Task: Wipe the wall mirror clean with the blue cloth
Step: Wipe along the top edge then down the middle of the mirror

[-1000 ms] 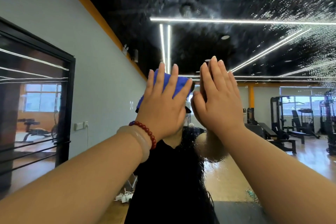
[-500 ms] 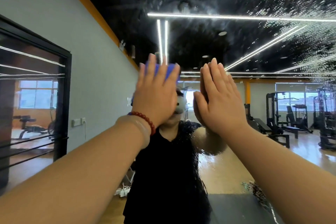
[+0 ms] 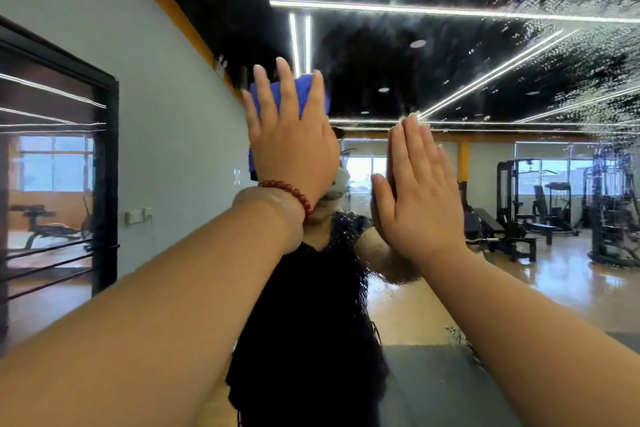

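The wall mirror (image 3: 467, 73) fills the whole view and reflects a gym; water droplets speckle its upper right part. My left hand (image 3: 292, 142), with a red bead bracelet at the wrist, presses the folded blue cloth (image 3: 304, 95) flat against the glass with straight, spread fingers. Only the cloth's top and left edges show past the hand. My right hand (image 3: 420, 189) rests flat on the glass to the right and lower, fingers straight and together, holding nothing.
Reflected in the mirror are a person in black (image 3: 311, 322), a grey wall with a dark-framed opening (image 3: 104, 166) at left, and weight machines (image 3: 540, 208) at right. Wet streaks (image 3: 460, 340) sit on the lower glass.
My left hand has slid the blue cloth upward on the glass and slightly left. My right hand stays flat in about the same place.
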Tool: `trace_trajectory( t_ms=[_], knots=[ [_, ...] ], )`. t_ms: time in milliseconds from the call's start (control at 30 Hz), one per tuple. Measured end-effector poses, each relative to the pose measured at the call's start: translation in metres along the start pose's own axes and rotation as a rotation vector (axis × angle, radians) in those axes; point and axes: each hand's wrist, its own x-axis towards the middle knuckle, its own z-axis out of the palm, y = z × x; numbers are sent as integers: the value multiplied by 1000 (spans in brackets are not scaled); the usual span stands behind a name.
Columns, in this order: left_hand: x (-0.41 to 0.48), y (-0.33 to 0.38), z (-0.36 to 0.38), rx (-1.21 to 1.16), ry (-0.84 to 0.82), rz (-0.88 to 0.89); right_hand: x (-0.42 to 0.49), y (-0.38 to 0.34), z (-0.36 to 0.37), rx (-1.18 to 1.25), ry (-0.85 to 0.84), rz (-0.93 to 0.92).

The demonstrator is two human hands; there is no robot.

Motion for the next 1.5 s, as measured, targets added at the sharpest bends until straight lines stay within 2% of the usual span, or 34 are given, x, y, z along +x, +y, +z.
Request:
trace_trajectory(
  t_ms=[100, 167, 233, 300, 333, 367, 400, 500, 567, 633, 767, 800, 867, 933, 1000, 1067, 1167, 1233, 1300, 1400, 1467, 1500],
  knots=[
    [-37, 13, 10, 47, -61, 381, 0, 2, 1, 16, 7, -12],
    [-45, 3, 10, 98, -115, 471, -1, 3, 1, 14, -6, -8],
    [-30, -12, 7, 82, -83, 296, -1, 3, 1, 12, -9, -5],
    [-11, -22, 0, 38, -21, -35, -2, 2, 2, 5, -13, -7],
    [-6, -23, -1, 26, 5, -146, -2, 3, 3, 2, -10, -8],
    [-5, -19, -1, 22, 28, -187, -2, 3, 3, 2, -7, -8],
    [-9, -13, 0, 23, 26, -149, -1, 3, 4, 8, -7, -9],
    [-47, 8, 10, 42, -54, 243, 0, 6, 5, 10, -5, -15],
    [-67, 9, 13, 80, -113, 406, -1, 7, 5, 5, 0, -16],
    [-62, -1, 13, 111, -93, 360, -1, 6, 5, 14, -3, -16],
    [-38, -12, 4, 32, -13, -135, -2, 6, 4, 22, -8, -12],
    [-40, -8, 4, 28, 0, -180, -2, 7, 4, 25, -11, -13],
    [-56, 5, 7, 28, -27, -37, -2, 7, 5, 31, -13, -21],
    [-80, 13, 14, 44, -85, 264, -2, 7, 5, 45, -2, -25],
    [-89, 10, 16, 63, -123, 389, -2, 8, 5, 55, 11, -24],
    [-80, 3, 14, 54, -111, 291, -3, 8, 6, 51, 13, -30],
    [-60, 1, 8, 2, -38, -56, -3, 10, 6, 55, 2, -32],
    [-61, 9, 7, 10, -25, -155, -6, 11, 3, 83, -17, -65],
    [-76, 18, 10, 18, -62, -38, -13, 12, 1, 109, -27, -100],
    [-101, 18, 15, 66, -137, 295, -34, 12, -1, 105, -35, -81],
    [-97, 12, 15, 78, -130, 336, -50, 15, 0, 78, -26, -78],
    [-91, 11, 13, 66, -123, 279, -56, 19, 0, 65, -28, -83]
  ],
)
